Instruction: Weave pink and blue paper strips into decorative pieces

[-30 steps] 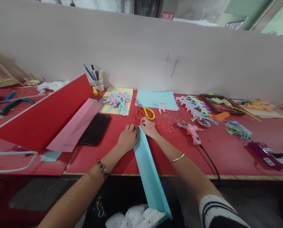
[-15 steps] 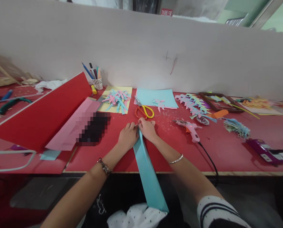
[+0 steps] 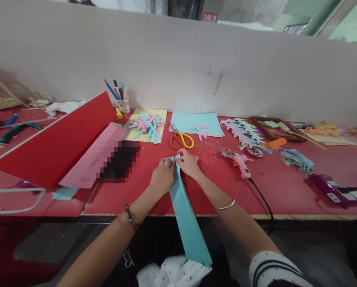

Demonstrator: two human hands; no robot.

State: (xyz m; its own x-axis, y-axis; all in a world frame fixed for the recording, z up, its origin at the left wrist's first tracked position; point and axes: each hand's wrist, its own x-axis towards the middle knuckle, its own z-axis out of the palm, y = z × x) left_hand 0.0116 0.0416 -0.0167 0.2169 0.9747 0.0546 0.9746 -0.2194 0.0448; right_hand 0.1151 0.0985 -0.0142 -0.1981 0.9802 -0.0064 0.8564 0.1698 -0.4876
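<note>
A long folded strip of light blue paper point(image 3: 186, 215) runs from the red table point(image 3: 286, 191) down over its front edge toward my lap. My left hand point(image 3: 163, 175) and my right hand point(image 3: 188, 162) pinch the strip's far end from either side, fingers closed on it. Orange and yellow scissors point(image 3: 182, 139) lie just beyond my hands. A pink glue gun point(image 3: 239, 161) lies to the right of my right hand, its black cord trailing off the table edge.
A large red sheet point(image 3: 55, 143) and a pink folded sheet point(image 3: 91, 159) lie at left beside a dark phone point(image 3: 120, 161). Cut paper strips on a yellow sheet point(image 3: 148, 123), a light blue sheet point(image 3: 196, 121), a pen cup point(image 3: 123, 103) and more paper cuttings point(image 3: 244, 131) line the back.
The strip's far end has opened slightly, with a small corner now showing between my fingers. My hands have stayed in nearly the same place.
</note>
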